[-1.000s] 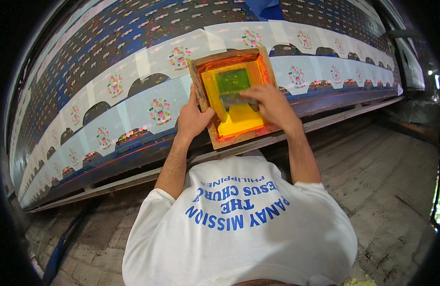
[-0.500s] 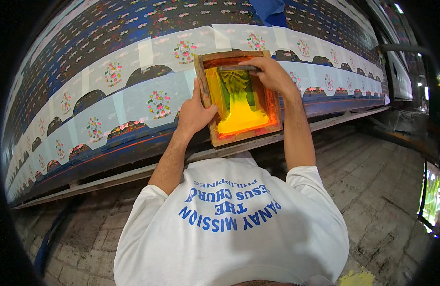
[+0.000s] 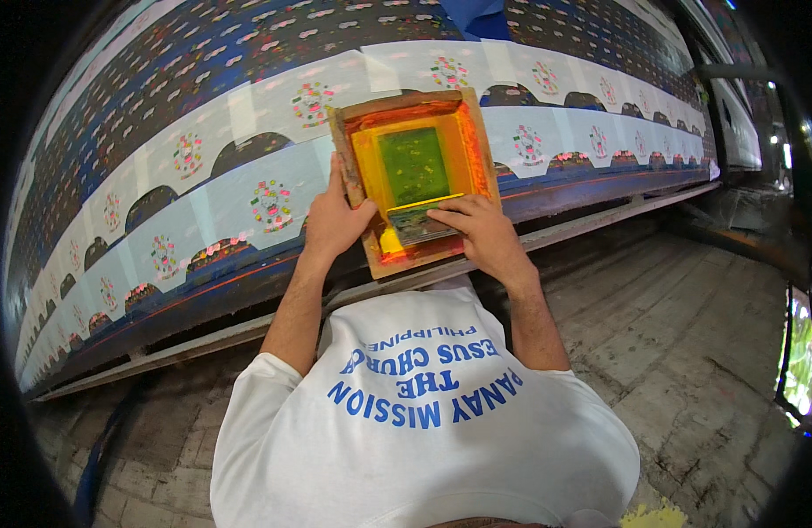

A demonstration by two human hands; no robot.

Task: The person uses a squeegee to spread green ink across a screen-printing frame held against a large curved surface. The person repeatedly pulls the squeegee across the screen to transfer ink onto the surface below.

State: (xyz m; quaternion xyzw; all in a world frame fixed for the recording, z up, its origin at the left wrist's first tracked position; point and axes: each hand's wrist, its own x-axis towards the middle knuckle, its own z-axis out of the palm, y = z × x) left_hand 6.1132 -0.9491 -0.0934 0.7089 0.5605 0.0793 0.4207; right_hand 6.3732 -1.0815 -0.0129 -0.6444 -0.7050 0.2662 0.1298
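Observation:
A wooden-framed printing screen, smeared with red and yellow around a green rectangle, lies on a long board among pale printed sheets. My left hand grips the screen's left side, thumb over the frame and fingers along its outer edge. Inside the frame, my right hand holds a flat squeegee with a yellow edge across the lower end of the green area, fingers on the blade. Yellow ink shows at the lower left of the screen.
A wooden rail runs along the board's near edge, above a worn, stained floor. Blue cloth lies at the top of the board. A dark bar juts in at the upper right, and a dark blue strap shows at lower left.
My right hand with the squeegee has moved from the top of the screen down to its lower end, and the green rectangle now shows clear of the thick yellow ink.

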